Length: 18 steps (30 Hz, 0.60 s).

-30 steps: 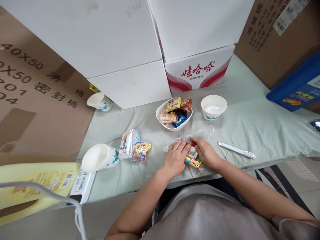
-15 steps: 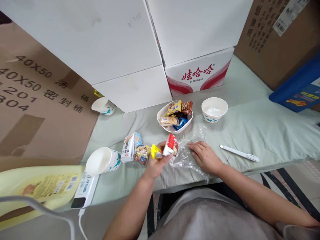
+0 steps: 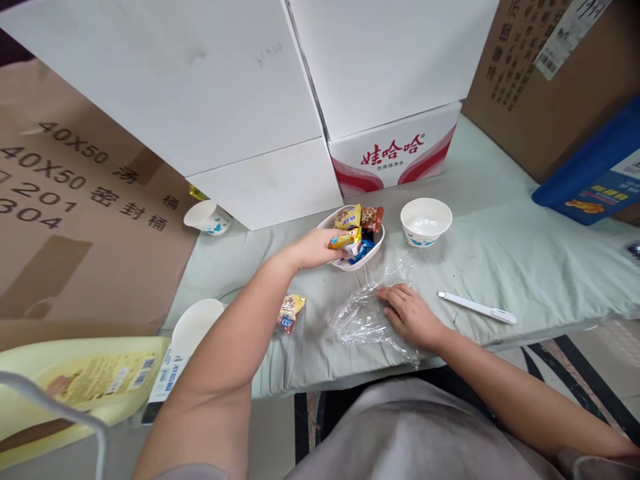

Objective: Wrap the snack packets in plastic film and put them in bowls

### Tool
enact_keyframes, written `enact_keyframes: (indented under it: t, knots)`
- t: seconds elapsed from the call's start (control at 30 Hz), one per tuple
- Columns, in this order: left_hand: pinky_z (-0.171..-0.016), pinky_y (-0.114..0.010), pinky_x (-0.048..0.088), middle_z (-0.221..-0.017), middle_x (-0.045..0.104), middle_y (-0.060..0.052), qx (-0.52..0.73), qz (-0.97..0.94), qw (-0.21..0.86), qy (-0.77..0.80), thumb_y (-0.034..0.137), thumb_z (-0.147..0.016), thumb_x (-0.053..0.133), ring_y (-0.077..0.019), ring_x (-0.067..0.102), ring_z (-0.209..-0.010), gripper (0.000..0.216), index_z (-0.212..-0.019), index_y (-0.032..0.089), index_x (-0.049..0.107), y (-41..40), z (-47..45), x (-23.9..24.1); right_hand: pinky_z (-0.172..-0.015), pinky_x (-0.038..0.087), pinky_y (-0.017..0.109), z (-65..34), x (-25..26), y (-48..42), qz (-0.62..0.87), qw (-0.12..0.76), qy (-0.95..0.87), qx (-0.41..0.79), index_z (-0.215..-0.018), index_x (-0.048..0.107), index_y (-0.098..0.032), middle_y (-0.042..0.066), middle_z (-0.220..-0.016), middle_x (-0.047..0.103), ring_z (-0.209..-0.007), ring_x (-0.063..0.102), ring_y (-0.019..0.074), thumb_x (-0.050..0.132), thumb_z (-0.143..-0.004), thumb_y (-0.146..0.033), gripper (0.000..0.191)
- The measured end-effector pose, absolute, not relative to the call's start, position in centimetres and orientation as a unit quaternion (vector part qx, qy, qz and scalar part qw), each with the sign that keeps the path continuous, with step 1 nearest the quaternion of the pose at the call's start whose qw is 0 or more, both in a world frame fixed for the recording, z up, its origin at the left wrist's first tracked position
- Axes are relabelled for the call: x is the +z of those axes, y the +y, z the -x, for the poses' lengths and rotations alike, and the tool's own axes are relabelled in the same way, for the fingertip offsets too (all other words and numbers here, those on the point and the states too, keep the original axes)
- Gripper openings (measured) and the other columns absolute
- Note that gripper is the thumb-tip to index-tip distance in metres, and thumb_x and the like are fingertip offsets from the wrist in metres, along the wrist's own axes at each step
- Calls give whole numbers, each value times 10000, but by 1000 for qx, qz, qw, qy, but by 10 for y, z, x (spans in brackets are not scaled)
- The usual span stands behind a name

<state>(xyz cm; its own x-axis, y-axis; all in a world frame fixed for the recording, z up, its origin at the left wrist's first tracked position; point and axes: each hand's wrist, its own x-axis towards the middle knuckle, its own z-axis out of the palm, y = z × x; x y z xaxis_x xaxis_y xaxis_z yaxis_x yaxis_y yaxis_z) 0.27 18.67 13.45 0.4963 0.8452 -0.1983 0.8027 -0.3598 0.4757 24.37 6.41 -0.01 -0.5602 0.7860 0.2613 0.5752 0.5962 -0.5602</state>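
My left hand reaches over the white bowl and is closed on a yellow snack packet, just above the packets inside. In that bowl lie another yellow packet, a brown packet and a blue packet. Fingers flat, my right hand rests on the edge of a crumpled clear plastic bag. Beside my left forearm sits a yellow-and-brown snack packet, partly hidden by the arm.
A white paper bowl stands right of the snacks. A white utility knife lies near the front edge. Paper cups are at left. White boxes rise behind; a blue package leans at right.
My left hand has moved forward from the cloth to the bowl, carrying snack packets. The left forearm now covers the white pack. My right hand stays on the plastic.
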Motion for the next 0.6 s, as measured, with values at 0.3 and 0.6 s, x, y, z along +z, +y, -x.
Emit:
enact_keyframes:
  t: [0.3,0.6]
  knots:
    - [-973,-386,431,-1198,625,-59,-72,-893,97,434,87,-663,577,-289,505,-1186,433,-1040,245,721,202,0,120,-985,459,464,-244,-1,64,402,245,-854,223,-1223,562,-141,112,-1231,646,-1109,535,256,488,-918,-171,315]
    - [-1037,-501,340,-1163,630,-128,-181,-876,15,448,198,-762,596,-357,457,-1229,227,-922,198,756,183,-20,115,-980,461,467,-244,-1,65,400,250,-853,223,-1219,573,-168,104,-1231,647,-1112,541,259,488,-918,-185,313]
